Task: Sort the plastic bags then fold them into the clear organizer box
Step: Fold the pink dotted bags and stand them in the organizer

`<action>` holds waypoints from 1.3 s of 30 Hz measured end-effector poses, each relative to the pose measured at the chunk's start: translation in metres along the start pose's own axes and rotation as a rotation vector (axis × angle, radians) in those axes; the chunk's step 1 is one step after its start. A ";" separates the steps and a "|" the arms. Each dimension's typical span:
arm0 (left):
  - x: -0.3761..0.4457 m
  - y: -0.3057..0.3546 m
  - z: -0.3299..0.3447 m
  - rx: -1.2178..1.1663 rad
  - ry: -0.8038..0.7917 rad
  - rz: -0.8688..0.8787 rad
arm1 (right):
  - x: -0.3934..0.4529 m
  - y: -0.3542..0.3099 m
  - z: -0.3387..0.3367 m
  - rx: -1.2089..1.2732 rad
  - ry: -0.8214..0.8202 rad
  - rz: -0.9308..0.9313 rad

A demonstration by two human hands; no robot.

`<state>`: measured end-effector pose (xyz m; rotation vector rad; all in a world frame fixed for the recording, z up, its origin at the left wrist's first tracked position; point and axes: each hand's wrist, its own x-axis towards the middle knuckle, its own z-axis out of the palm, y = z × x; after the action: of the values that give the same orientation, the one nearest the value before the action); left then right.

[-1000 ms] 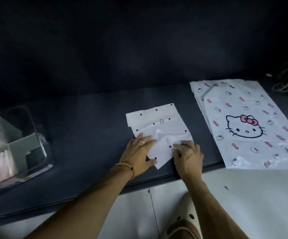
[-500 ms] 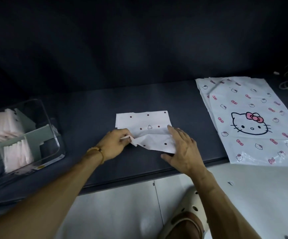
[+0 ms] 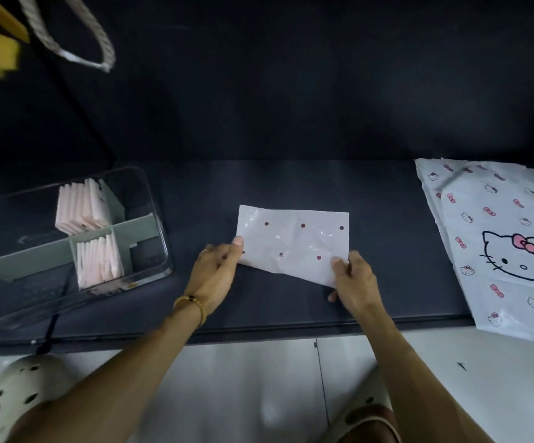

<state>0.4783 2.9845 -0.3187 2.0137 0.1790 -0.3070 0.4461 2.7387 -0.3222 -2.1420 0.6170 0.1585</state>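
Since half a second ago the dotted bag (image 3: pixel 294 241) has gone from a crumpled half-fold to a flatter rectangle, both hands now at its near corners. Left hand (image 3: pixel 216 276) pinches the near-left corner, thumb on top; right hand (image 3: pixel 353 279) pinches the near-right corner, fingers curled under the edge. Bag lies on the dark desk (image 3: pixel 387 251), near edge lifted slightly. Left of the bag, well apart: clear organizer box (image 3: pixel 160 225) with folded pink bags (image 3: pixel 83 206) standing in two compartments. Right of the bag, well apart: flat stack of cat-print bags (image 3: pixel 495 225), overhanging the desk's front edge.
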 end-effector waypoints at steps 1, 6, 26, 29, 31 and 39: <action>-0.001 -0.004 0.001 0.096 -0.002 0.016 | 0.000 -0.001 0.000 0.000 0.002 0.030; 0.013 -0.002 0.003 0.392 -0.024 0.037 | -0.002 0.006 0.001 0.068 0.006 0.156; 0.033 0.042 -0.029 -0.408 0.141 0.027 | 0.012 -0.046 -0.014 0.483 0.101 0.017; 0.013 -0.003 -0.016 -0.191 0.085 -0.241 | 0.003 -0.021 0.011 0.129 -0.002 0.140; 0.001 -0.022 -0.011 -0.016 0.061 -0.287 | -0.003 -0.013 0.022 -0.017 -0.032 0.153; -0.006 -0.021 -0.011 0.536 0.106 -0.154 | -0.002 -0.009 0.028 -0.239 0.010 0.135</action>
<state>0.4685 3.0039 -0.3300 2.5559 0.3485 -0.3735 0.4517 2.7653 -0.3323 -2.3305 0.7819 0.3095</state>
